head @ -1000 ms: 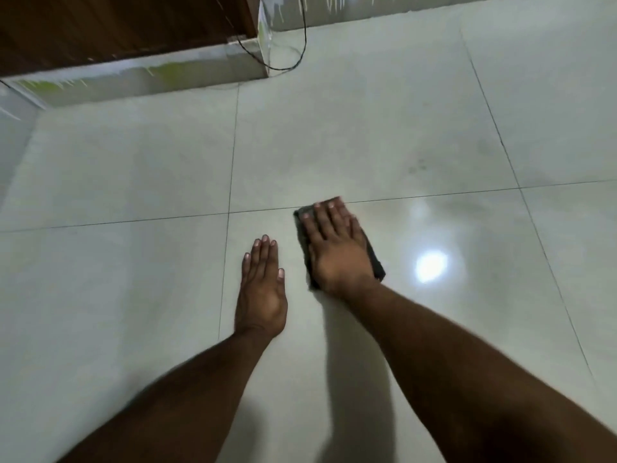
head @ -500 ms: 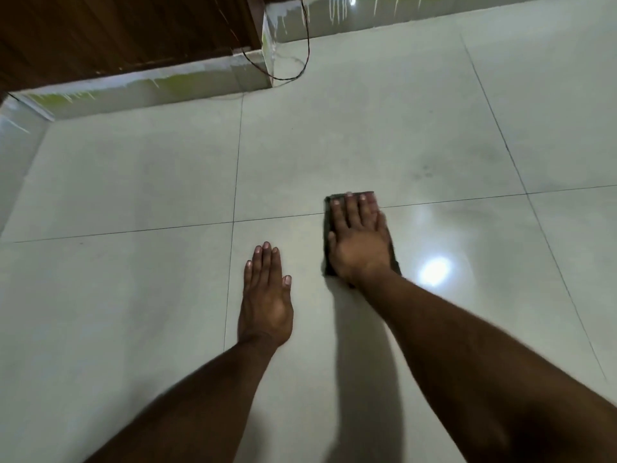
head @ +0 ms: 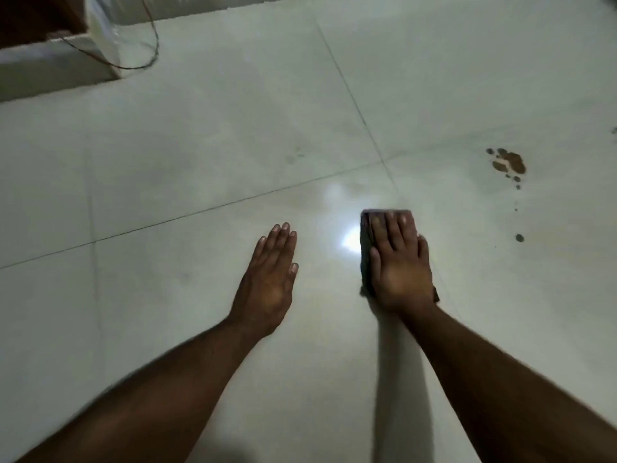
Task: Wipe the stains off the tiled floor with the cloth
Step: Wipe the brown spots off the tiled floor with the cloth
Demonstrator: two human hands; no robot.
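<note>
Pressing the dark cloth [head: 366, 252] flat with straight right-hand [head: 400, 262] fingers, we rested our left hand [head: 270, 279] open, holding nothing, on the tiled floor [head: 200, 145]; brown stains [head: 509, 163] lay beyond.

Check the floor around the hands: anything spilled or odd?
Yes: a brown stain with a trail of small drops lies on the tiled floor, ahead and right of the cloth under the right hand, unwiped. Fainter marks sit further left.
</note>
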